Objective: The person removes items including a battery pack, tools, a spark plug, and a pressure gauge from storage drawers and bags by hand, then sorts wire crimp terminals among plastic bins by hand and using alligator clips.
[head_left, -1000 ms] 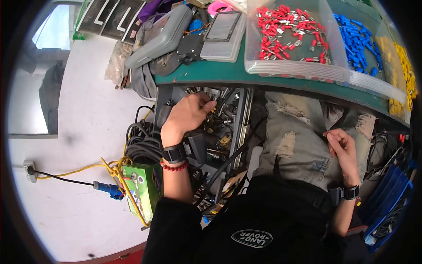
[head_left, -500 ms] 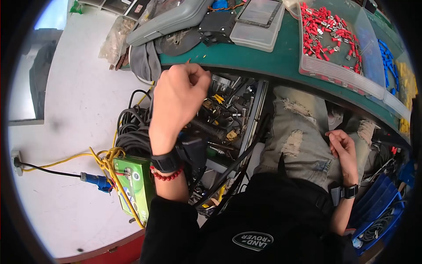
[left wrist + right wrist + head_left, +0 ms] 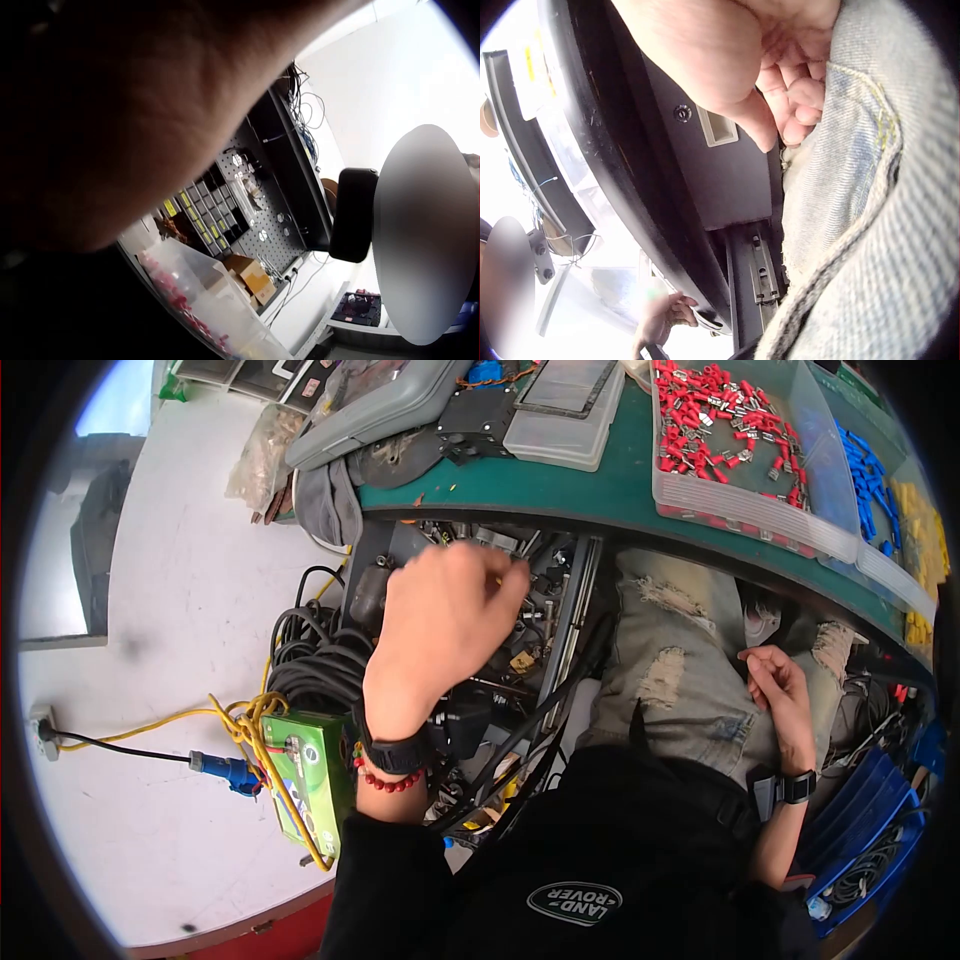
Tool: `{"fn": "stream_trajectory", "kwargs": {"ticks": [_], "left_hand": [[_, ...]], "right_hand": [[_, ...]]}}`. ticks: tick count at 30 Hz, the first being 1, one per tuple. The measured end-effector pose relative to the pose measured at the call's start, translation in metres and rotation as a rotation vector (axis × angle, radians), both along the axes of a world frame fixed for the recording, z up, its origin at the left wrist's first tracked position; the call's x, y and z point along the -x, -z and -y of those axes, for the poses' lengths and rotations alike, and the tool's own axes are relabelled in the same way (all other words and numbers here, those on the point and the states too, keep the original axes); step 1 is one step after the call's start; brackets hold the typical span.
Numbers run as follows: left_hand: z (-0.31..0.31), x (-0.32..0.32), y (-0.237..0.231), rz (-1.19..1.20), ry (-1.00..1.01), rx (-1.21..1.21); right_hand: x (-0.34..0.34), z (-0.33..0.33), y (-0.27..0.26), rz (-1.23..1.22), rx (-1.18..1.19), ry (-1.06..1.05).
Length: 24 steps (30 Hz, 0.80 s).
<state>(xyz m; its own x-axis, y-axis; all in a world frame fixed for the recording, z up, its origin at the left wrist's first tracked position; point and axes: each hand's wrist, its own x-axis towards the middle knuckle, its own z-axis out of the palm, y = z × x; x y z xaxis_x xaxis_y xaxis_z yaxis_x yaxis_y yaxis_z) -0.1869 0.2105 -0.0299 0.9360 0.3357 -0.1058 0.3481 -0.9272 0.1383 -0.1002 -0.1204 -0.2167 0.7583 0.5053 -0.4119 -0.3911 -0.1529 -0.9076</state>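
Observation:
In the head view my left hand (image 3: 440, 630) hovers over a drawer (image 3: 570, 620) of mixed metal parts, back of the hand up and slightly blurred. Its fingers bend downward, with the thumb toward the right; the fingertips are hidden, so I cannot tell whether it pinches anything. The right wrist view also catches this left hand (image 3: 667, 319), small and blurred, by the bench edge. My right hand (image 3: 780, 695) rests on the jeans (image 3: 690, 680), fingers loosely curled. The right wrist view shows nothing between its thumb and fingers.
On the green bench (image 3: 600, 495) stand a clear box (image 3: 760, 515) of red terminals, blue and yellow connectors, a grey case (image 3: 380, 420) and a black box (image 3: 475, 435). Coiled black cable (image 3: 310, 670) and a green carton (image 3: 310, 765) sit left of the drawer. A blue bin (image 3: 860, 810) is at right.
My left hand was lower in the drawer among the parts, then rose toward the bench edge. Now it has come back over the drawer. The right hand stays on the jeans.

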Motion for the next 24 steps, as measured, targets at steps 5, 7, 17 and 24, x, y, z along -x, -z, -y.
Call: {"fn": "stream_trajectory", "kwargs": {"ticks": [5, 7, 17, 24], "left_hand": [[0.019, 0.022, -0.036, -0.083, -0.033, -0.151], [0.032, 0.028, -0.059, -0.027, -0.086, -0.19], [0.001, 0.035, -0.024, -0.113, -0.094, -0.193], [-0.031, 0.018, 0.031, -0.238, -0.053, 0.129]], "right_hand": [[-0.003, 0.001, 0.0, 0.006, -0.016, -0.008], [-0.003, 0.002, 0.0, 0.014, -0.023, -0.012], [-0.002, 0.006, 0.002, 0.006, -0.071, 0.01], [-0.001, 0.007, 0.005, -0.003, -0.095, 0.01]]}}
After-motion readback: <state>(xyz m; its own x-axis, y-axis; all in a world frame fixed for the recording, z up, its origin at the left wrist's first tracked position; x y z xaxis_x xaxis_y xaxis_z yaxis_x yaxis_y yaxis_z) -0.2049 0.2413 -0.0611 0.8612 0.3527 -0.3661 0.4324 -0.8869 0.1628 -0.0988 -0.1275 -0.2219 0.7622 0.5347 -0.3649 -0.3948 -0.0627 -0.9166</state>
